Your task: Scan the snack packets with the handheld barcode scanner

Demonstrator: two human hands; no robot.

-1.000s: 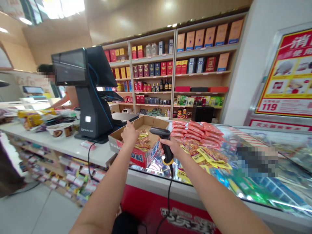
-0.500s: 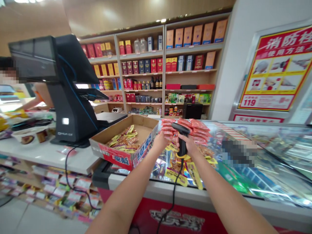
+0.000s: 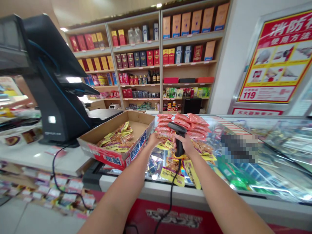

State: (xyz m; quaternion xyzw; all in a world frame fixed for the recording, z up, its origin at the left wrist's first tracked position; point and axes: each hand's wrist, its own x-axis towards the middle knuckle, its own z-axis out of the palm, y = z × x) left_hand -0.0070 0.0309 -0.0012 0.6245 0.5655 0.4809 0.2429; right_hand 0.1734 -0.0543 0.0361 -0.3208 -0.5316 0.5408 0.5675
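Observation:
My right hand [image 3: 184,143] is wrapped round the handle of a black and yellow barcode scanner [image 3: 179,144], held above the glass counter top with its head pointing left. A black cord hangs from the handle. My left hand [image 3: 152,139] is closed at the near end of a yellow and brown snack packet [image 3: 162,140]; its fingertips are partly hidden. More such snack packets [image 3: 173,175] lie loose on the glass under the scanner. Behind them are stacked pink packets [image 3: 191,125]. To the left, an open cardboard box [image 3: 141,122] holds several yellow snack packets [image 3: 119,138].
A black cash register [image 3: 55,78] stands on the white counter [image 3: 70,161] at left. The glass-topped cabinet [image 3: 275,152] runs right, with goods visible beneath. Shelves of boxed bottles [image 3: 138,60] and a red poster [image 3: 275,58] are behind.
The view has shifted, so the register and box appear further left. My left hand has drawn slightly left, uncovering more of the snack packet by its fingers. The scanner stays in my right hand.

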